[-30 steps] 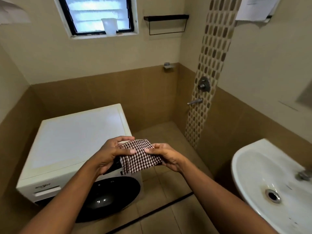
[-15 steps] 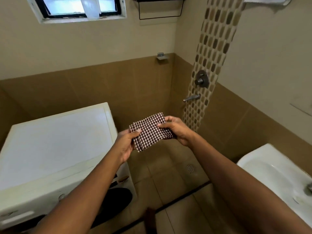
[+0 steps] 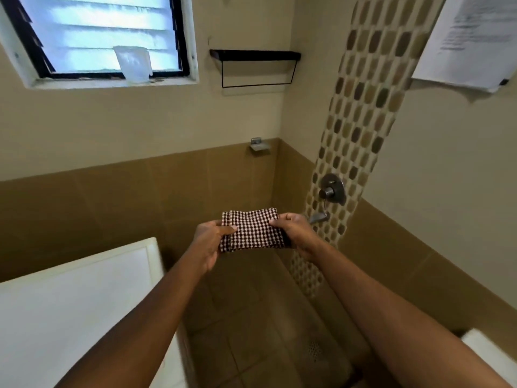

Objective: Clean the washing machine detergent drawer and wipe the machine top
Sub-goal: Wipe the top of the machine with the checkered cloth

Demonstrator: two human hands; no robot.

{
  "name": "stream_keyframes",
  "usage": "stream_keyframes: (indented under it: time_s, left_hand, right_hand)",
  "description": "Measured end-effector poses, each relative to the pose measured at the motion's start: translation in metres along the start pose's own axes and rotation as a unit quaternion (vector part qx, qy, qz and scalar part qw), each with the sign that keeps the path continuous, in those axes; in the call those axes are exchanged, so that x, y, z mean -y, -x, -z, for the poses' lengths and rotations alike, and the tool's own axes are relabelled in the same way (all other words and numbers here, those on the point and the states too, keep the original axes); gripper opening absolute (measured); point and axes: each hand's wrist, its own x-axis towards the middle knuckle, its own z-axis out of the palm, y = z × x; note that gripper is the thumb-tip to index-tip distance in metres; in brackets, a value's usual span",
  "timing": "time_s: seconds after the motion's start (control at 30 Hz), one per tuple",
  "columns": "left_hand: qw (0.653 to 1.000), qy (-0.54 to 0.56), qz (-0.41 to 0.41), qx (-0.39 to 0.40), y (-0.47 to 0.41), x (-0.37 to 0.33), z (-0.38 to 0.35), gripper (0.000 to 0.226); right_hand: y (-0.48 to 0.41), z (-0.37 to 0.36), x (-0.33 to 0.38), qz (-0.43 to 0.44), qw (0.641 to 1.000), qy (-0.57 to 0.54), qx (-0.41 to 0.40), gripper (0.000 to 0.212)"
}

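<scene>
Since the earlier frame the checked cloth [image 3: 252,230] has been raised and held flatter, further from the washing machine top [image 3: 75,309].

Head view: the folded, woven brown-and-white cloth is gripped at its left edge by the left hand [image 3: 210,240] and at its right edge by the right hand [image 3: 293,231], above the tiled floor [image 3: 265,345]. The smooth white machine top is seen lower left, apart from the cloth.

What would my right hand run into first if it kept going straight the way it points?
Probably the brown wall tiles beyond the checkered cloth that the right hand grips; it points up-left, though depth is unclear.
</scene>
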Motion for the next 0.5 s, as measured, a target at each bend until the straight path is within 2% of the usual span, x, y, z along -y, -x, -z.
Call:
stream_keyframes:
  time_s: [0.07, 0.27, 0.37, 0.5]
  left_hand:
    - [1.000, 0.006, -0.010, -0.008, -0.021, -0.017, -0.007, 0.032]
    - [0.999, 0.016, -0.047, -0.019, -0.085, -0.073, -0.035, 0.025]
    - [0.996, 0.011, -0.083, -0.024, -0.123, -0.112, -0.055, 0.035]
    - [0.988, -0.004, -0.147, -0.044, -0.173, -0.171, -0.091, 0.034]
  right_hand:
    - [-0.026, -0.001, 0.012, 0.011, 1.000, -0.012, 0.000, 0.004]
    - [-0.112, 0.010, 0.059, 0.043, 0.998, -0.014, 0.035, 0.039]
    - [-0.153, 0.023, 0.097, 0.083, 0.995, -0.016, 0.053, 0.036]
    - [-0.207, 0.045, 0.158, 0.135, 0.988, -0.031, 0.072, 0.030]
